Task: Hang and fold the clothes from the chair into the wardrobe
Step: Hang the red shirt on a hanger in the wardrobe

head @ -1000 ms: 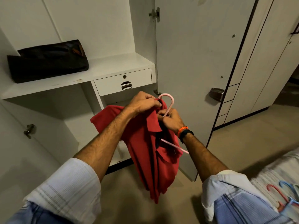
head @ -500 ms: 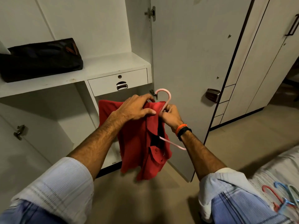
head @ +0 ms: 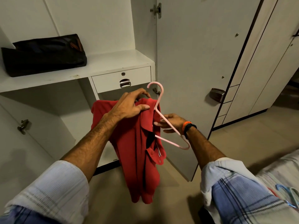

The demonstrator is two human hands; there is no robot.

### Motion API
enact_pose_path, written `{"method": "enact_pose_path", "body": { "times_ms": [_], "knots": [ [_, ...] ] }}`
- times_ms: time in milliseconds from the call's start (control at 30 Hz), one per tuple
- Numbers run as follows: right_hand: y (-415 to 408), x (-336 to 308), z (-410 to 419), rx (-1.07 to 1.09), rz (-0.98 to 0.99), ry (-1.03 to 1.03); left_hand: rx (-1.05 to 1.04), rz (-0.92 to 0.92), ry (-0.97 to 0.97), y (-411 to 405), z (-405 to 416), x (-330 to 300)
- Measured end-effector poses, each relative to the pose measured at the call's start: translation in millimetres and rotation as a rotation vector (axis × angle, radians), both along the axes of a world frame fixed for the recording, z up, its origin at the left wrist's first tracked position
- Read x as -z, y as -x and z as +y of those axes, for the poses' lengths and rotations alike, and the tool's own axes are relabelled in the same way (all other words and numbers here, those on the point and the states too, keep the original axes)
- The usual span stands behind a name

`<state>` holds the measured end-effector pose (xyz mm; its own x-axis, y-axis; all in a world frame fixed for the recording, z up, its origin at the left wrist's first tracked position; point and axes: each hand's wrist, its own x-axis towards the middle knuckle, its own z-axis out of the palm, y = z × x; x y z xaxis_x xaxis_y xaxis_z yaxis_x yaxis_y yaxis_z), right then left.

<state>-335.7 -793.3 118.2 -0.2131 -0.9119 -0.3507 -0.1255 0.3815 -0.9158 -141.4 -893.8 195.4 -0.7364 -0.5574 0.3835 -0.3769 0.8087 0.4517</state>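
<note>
A red polo shirt (head: 139,159) hangs in front of me, partly on a pink plastic hanger (head: 159,101). My left hand (head: 129,105) grips the shirt at the collar and shoulder, just left of the hanger's hook. My right hand (head: 171,122) holds the hanger's sloping right arm, which sticks out bare from the shirt's neck opening toward my wrist. The hanger's left half is hidden inside the shirt. Behind stands the open white wardrobe (head: 113,62) with its shelf.
A folded dark garment (head: 43,54) lies on the wardrobe shelf at the left. A small drawer (head: 121,80) sits under the shelf. The open wardrobe door (head: 194,62) stands right of my hands. Blue and red hangers (head: 289,196) lie on a bed at the lower right.
My right hand has slid from the shirt's collar down onto the hanger's arm, and more of the hanger's right side now shows outside the shirt. The shirt hangs straighter.
</note>
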Motion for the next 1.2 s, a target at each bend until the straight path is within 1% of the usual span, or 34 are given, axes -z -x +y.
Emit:
{"method": "enact_pose_path", "body": {
  "times_ms": [67, 100, 200, 300, 367, 467, 533, 567, 633, 700, 767, 800, 867, 933, 1000, 1100, 1200],
  "knots": [
    [-1.7, 2.8, -5.6, -0.017, 0.059, 0.02, -0.014, -0.016, -0.008, -4.4, 3.7, -3.2],
    [-1.5, 3.7, -7.4, -0.017, 0.119, 0.032, -0.025, -0.025, -0.014, -7.7, 4.4, -3.4],
    [2.8, 2.7, -9.8, 0.03, 0.245, 0.085, -0.098, -0.063, -0.018, -19.5, 3.7, -0.7],
    [6.1, -3.4, -9.9, 0.079, 0.28, 0.17, -0.211, -0.098, -0.014, -30.7, 0.9, 5.2],
    [6.2, -12.8, -7.9, 0.09, 0.274, 0.22, -0.291, -0.095, 0.028, -35.0, -0.6, 7.6],
    [11.3, -27.7, 1.2, 0.021, 0.299, 0.195, -0.361, -0.06, 0.086, -37.3, -1.2, 11.9],
    [17.8, -34.4, 7.0, -0.074, 0.471, 0.156, -0.378, -0.027, 0.097, -40.2, -1.3, 14.1],
    [20.6, -35.7, 6.3, -0.073, 0.605, 0.136, -0.377, -0.012, 0.093, -42.1, -2.3, 14.9],
    [22.2, -34.9, 5.8, 0.011, 0.831, 0.136, -0.373, 0.016, 0.08, -43.1, -2.2, 16.9],
    [21.0, -32.0, 5.8, 0.103, 0.936, 0.134, -0.39, 0.038, 0.09, -40.6, 0.0, 17.0],
    [21.7, -26.3, 7.9, 0.135, 0.993, 0.068, -0.42, 0.061, 0.122, -38.0, 1.8, 15.7],
    [23.9, -22.5, 9.5, 0.156, 0.995, 0.025, -0.436, 0.073, 0.138, -37.5, 2.1, 14.9],
    [26.4, -18.5, 13.4, 0.23, 0.934, -0.006, -0.466, 0.094, 0.161, -39.3, 1.1, 14.9],
    [26.6, -16.9, 14.0, 0.314, 0.822, 0.046, -0.491, 0.107, 0.174, -41.1, -0.1, 16.7],
    [22.7, -18.7, 12.2, 0.356, 0.764, 0.104, -0.516, 0.126, 0.168, -41.4, -0.9, 18.7],
    [12.5, -26.5, 7.7, 0.333, 0.717, 0.177, -0.53, 0.134, 0.153, -41.4, -2.5, 18.3],
    [-1.8, -38.2, -0.8, 0.325, 0.62, 0.259, -0.522, 0.136, 0.145, -38.2, 1.9, 17.6]
  ]
}}
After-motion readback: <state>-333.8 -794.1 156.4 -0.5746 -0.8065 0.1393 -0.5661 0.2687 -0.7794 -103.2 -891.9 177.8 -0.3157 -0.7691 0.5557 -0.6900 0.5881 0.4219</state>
